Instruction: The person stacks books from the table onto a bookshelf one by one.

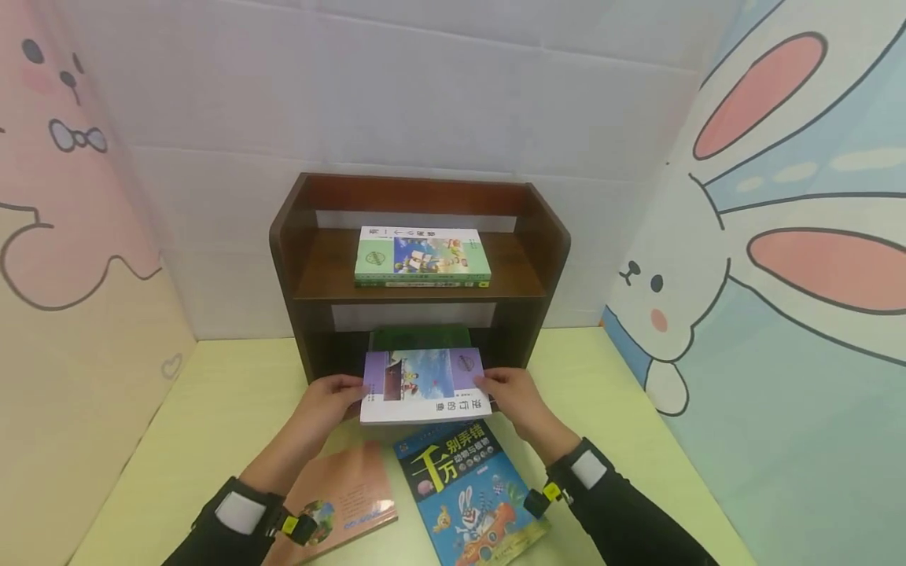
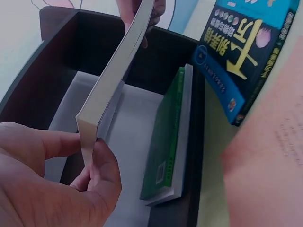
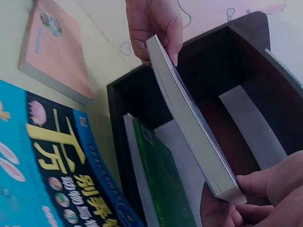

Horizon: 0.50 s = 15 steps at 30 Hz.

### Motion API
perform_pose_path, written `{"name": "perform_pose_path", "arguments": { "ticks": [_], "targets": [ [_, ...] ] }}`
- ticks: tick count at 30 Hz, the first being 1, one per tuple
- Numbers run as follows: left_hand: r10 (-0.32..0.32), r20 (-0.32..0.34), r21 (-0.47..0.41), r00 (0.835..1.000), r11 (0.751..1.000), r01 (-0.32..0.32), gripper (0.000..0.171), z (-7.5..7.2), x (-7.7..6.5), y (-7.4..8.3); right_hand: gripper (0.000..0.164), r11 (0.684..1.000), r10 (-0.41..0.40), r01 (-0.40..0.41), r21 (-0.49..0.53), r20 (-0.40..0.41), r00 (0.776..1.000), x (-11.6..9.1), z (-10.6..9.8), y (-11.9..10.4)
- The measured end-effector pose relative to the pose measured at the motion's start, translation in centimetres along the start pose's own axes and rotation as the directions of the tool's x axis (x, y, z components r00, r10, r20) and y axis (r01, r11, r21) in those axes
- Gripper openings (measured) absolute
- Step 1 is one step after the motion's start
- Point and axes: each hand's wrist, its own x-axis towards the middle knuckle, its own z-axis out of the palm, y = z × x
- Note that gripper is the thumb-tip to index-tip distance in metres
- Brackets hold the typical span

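Note:
Both hands hold a purple-and-white paperback book (image 1: 418,385) flat at the mouth of the lower shelf, cover up. My left hand (image 1: 331,399) pinches its left short edge, thumb on one face and fingers on the other, as the left wrist view shows. My right hand (image 1: 520,397) pinches the opposite edge the same way. Behind and below it, a green book (image 1: 418,337) lies on the lower shelf of the dark brown bookshelf (image 1: 286,259). The green book also shows on the shelf board in the left wrist view (image 2: 165,137).
Green-and-white books (image 1: 425,255) lie stacked on the upper shelf. On the pale yellow table (image 1: 233,377), in front of the bookshelf, are a salmon-coloured book (image 1: 347,479) and a blue-and-black book (image 1: 467,487). A white wall (image 1: 425,94) stands behind, with cartoon-printed panels on both sides.

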Motion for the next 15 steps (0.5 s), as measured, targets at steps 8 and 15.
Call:
{"name": "perform_pose_path", "arguments": {
  "ticks": [8, 15],
  "targets": [
    [0.011, -0.062, 0.035, 0.998, 0.999, -0.009, 0.043, 0.7, 4.2, 0.9, 0.031, 1.0, -0.026, 0.025, -0.013, -0.094, 0.995, 4.2, 0.1, -0.6],
    [0.024, -0.101, 0.026, 0.995, 0.999, -0.021, 0.045, 1.1, 6.9, 1.4, 0.034, 1.0, -0.024, 0.027, 0.017, -0.148, 0.989, 7.1, 1.1, -0.6]
  ]
}}
